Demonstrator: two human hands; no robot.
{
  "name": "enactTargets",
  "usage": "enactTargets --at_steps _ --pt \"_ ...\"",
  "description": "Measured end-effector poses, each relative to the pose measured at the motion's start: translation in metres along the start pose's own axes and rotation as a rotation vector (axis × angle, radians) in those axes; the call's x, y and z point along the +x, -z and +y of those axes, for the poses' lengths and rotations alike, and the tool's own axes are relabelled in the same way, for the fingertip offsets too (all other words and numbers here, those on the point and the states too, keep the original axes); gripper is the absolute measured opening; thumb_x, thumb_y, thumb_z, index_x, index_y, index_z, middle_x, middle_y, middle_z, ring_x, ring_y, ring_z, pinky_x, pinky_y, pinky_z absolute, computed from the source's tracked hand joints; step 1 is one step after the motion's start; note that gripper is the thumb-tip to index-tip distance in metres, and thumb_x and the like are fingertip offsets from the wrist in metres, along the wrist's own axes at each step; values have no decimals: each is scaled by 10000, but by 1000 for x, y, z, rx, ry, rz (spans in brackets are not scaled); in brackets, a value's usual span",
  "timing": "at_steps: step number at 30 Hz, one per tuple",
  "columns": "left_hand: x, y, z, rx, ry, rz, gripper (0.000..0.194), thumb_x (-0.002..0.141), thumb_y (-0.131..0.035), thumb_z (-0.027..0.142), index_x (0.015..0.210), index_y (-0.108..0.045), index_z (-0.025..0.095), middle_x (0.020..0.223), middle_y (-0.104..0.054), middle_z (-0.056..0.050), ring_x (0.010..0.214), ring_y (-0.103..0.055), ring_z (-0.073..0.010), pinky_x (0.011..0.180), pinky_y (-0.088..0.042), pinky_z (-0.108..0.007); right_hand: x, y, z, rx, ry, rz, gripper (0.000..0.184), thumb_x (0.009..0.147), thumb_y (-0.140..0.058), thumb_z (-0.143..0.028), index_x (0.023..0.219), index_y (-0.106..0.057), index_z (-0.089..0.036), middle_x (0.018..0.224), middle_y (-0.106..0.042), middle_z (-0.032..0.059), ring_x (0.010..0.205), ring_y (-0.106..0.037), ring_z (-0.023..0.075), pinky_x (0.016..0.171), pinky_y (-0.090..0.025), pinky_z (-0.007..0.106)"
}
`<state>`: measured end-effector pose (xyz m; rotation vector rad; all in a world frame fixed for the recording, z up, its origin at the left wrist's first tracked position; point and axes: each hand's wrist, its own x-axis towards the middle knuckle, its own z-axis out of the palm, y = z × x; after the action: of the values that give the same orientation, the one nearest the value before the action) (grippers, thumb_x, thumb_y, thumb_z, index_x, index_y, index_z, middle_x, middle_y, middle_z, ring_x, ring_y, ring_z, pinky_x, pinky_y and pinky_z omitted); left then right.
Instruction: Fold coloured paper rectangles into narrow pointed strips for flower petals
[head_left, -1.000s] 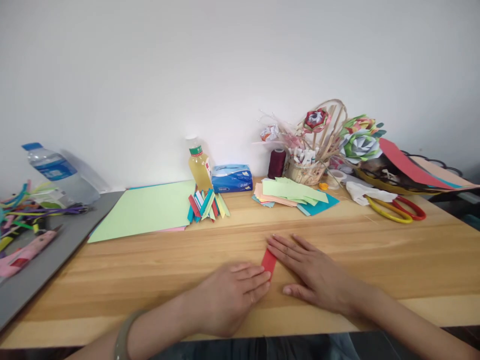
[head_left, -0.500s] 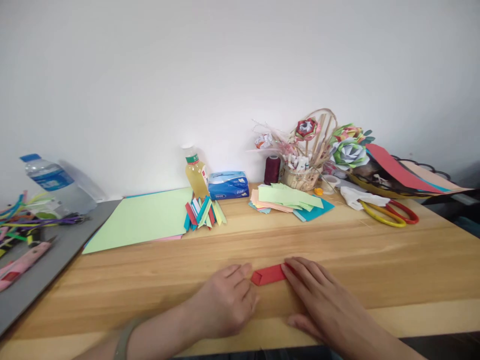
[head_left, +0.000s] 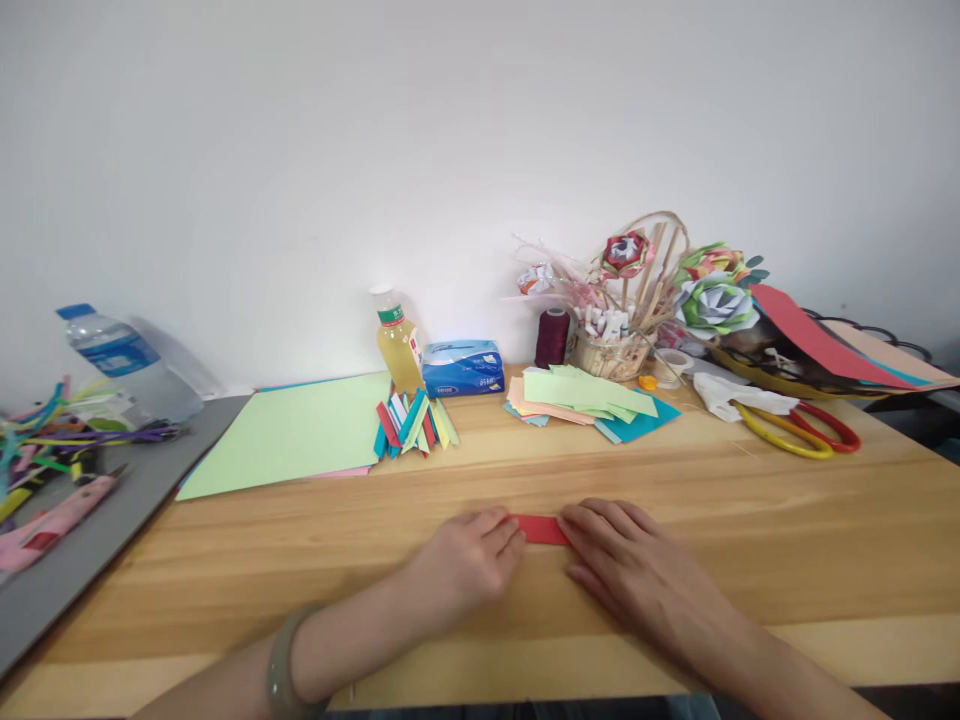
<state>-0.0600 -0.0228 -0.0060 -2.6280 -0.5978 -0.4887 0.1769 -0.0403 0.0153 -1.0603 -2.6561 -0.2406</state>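
A folded red paper strip (head_left: 543,529) lies crosswise on the wooden table between my two hands. My left hand (head_left: 469,560), its fingers bent and closed together, grips the strip's left end and covers its tip. Over the right end rests my right hand (head_left: 630,560), back up, its fingers close together and pressing the paper down, with the thumb drawn in below. Only the strip's middle shows; both ends are hidden under fingers.
Behind the hands lie folded paper strips (head_left: 412,425), a green paper sheet (head_left: 292,435), a tissue pack (head_left: 463,368) and loose paper pieces (head_left: 589,395). Scissors (head_left: 799,430) lie at right near a basket (head_left: 611,357). A drink bottle (head_left: 399,345) stands at the wall; a grey board (head_left: 97,570) is left.
My left hand has moved onto the strip's left end, covering the pointed fold seen before. The right thumb has come closer to its fingers. The view has shifted slightly.
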Motion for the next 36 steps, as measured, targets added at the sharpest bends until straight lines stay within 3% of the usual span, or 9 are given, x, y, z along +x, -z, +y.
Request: enactTargets --at_steps 5,10,13,17,23,27,32,36 --pt "-6 -7 -9 -192 84 -58 205 916 -428 156 1006 -612 160 1014 -681 -37 1078 -557 -156 934 -461 -297 -4 1 8 20 -22 5 283 926 -396 -314 1039 -602 -155 993 -632 93 911 -551 239 771 -454 386" --pt "-2 -9 -12 -236 88 137 177 909 -458 173 921 -634 164 886 -695 -26 1038 -565 -194 911 -460 -356 3 -3 3 -51 48 156 354 963 -274 -238 988 -606 -119 922 -633 112 835 -559 215 725 -441 359" --pt "4 -5 -11 -190 31 181 168 895 -473 133 922 -638 138 860 -690 -46 989 -580 -199 895 -464 -366 10 -7 -2 41 111 97 318 955 -287 -193 981 -598 -131 839 -620 85 764 -547 199 681 -441 335" --pt "11 -2 -12 -288 110 228 194 893 -466 133 916 -659 144 817 -686 -39 897 -586 -179 862 -479 -346 18 -12 -1 193 18 30 256 934 -348 -170 863 -594 -148 786 -588 71 727 -529 189 653 -437 313" --pt "18 -1 -16 -745 586 22 100 812 -612 182 822 -708 207 750 -676 -11 875 -545 -178 787 -466 -298 32 -4 8 504 -259 -173 182 890 -425 -165 828 -596 -171 831 -605 59 765 -560 172 678 -429 278" --pt "22 1 -18 -834 868 -103 42 754 -677 221 754 -718 227 736 -655 -12 851 -532 -191 761 -435 -308 39 5 12 638 -386 -274 125 804 -505 -167 796 -628 -184 788 -636 41 714 -566 165 622 -402 252" --pt "25 -1 -22 -824 917 -173 80 711 -710 255 674 -665 202 670 -613 2 809 -511 -191 705 -397 -288 40 6 13 618 -417 -277 116 782 -512 -191 808 -625 -182 820 -633 45 721 -559 164 623 -379 250" --pt "24 -1 -23 -778 809 -183 94 720 -706 256 703 -631 203 740 -618 5 859 -486 -197 752 -376 -300 43 7 11 525 -453 -316 118 767 -512 -176 831 -610 -188 865 -636 51 751 -560 175 619 -355 254"
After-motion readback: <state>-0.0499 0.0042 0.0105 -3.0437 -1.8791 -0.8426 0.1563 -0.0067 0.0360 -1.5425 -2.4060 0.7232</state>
